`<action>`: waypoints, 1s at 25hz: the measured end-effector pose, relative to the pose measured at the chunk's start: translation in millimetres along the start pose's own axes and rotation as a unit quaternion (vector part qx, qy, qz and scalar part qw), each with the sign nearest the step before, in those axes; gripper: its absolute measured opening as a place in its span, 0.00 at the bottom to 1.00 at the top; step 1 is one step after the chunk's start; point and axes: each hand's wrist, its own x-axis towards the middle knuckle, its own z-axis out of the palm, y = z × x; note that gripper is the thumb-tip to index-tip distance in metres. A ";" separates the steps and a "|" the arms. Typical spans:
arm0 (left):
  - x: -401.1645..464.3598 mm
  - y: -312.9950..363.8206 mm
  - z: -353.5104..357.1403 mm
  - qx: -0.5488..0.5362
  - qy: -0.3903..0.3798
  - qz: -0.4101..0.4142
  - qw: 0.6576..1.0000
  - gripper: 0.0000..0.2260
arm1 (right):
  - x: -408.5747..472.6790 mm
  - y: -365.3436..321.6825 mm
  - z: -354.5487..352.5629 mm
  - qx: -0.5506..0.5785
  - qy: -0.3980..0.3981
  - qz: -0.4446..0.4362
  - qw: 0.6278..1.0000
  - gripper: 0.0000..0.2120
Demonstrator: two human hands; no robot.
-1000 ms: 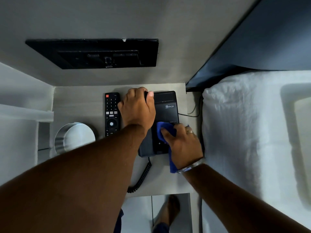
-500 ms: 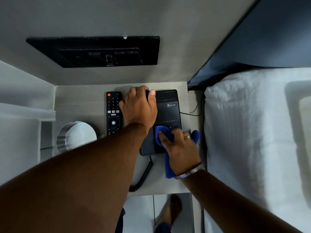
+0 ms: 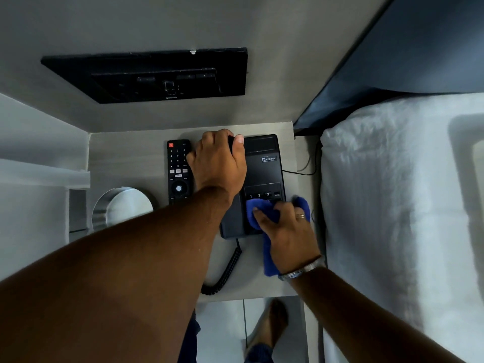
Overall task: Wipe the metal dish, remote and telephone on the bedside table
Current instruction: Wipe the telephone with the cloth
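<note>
A black telephone [image 3: 263, 171] stands on the pale bedside table [image 3: 125, 158]. My left hand [image 3: 218, 161] grips the handset on the phone's left side, which it mostly hides. My right hand [image 3: 286, 231] presses a blue cloth [image 3: 258, 210] onto the lower keypad, just below the top row of keys. A black remote [image 3: 178, 170] lies flat to the left of the phone. The round metal dish [image 3: 121, 205] sits at the table's left edge, partly behind my left forearm.
A coiled phone cord [image 3: 226, 271] runs off the table's front edge. A white bed [image 3: 398, 205] lies close on the right. A black switch panel [image 3: 157, 74] is on the wall above. A thin cable [image 3: 301, 171] leaves the phone's right side.
My right hand with the blue cloth has slid a little toward the keypad's right and lower part, uncovering the top keys. My left hand has stayed on the handset.
</note>
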 end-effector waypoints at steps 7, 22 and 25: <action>-0.3 0.2 0.5 0.009 0.002 0.008 1.000 0.24 | -13.8 12.1 9.4 0.027 0.053 0.076 0.995 0.20; -0.1 1.4 1.6 0.020 0.005 0.006 1.000 0.25 | -63.8 31.2 58.4 -0.031 0.091 -0.050 0.994 0.31; 0.4 1.2 0.7 0.023 0.001 0.005 1.000 0.25 | -57.2 15.5 59.7 -0.016 0.100 -0.066 0.993 0.28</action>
